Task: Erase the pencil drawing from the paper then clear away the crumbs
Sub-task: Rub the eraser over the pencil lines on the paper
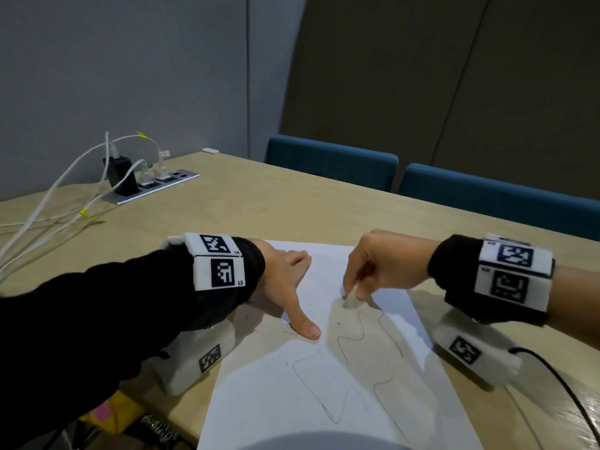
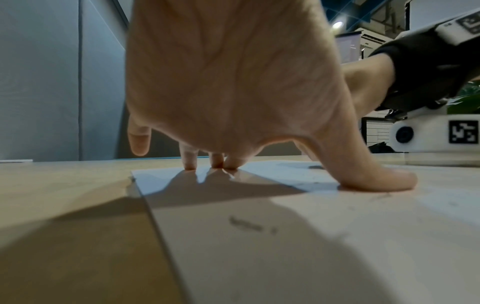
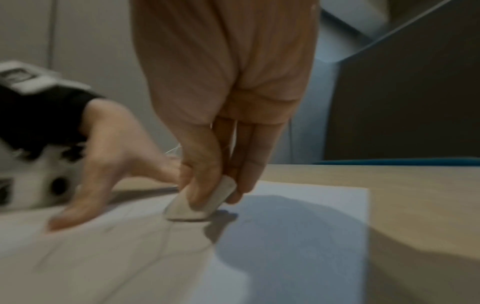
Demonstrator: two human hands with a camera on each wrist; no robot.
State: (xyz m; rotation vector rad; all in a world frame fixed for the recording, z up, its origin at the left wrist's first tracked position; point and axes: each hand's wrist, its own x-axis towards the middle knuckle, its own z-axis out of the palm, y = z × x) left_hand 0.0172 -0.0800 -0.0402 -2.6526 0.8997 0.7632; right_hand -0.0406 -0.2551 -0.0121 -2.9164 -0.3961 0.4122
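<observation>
**Eraser working the far end of a thin, sliding sheet**

Paper first: the white rectangular sheet of paper (image 1: pixel 324 401) is lying flat on the pale wooden tabletop (image 1: pixel 266 203), its near edge running toward the camera and its far edge sitting just beyond both hands. It is looking thin, light and limp, so I judge it is likely to slide or buckle under rubbing unless it is being pinned close to the stroke. The grey wavy pencil drawing (image 1: pixel 354 336) is trailing from the near part of the sheet up to the eraser, most of it still unerased.

Beyond that, the left hand (image 1: pixel 285 287) is spreading open over the sheet's left edge, its thumb (image 2: pixel 384 181) and fingertips (image 2: pixel 191 164) pressing down flat, holding nothing, well placed as an anchor just left of the rubbing spot.

Level with it, the right hand (image 1: pixel 373 264) is pinching the small white wedge-shaped eraser (image 3: pixel 200 203) between thumb and fingers, the block's lower face touching the paper at the far end of the line. The eraser is appearing firm yet slightly yielding, with worn, greyed edges; gripping it low on its broad sides, as the fingers are doing, is giving control without bending it. Short strokes heading away from the anchoring hand are probably safest against creasing.

A few dark specks, possibly crumbs, are lying beside the eraser; I cannot tell for certain.

Farther off, white cables (image 1: pixel 48 209) are running to a silver socket strip (image 1: pixel 156 186), and blue chair backs (image 1: pixel 331 160) are standing behind the table.
</observation>
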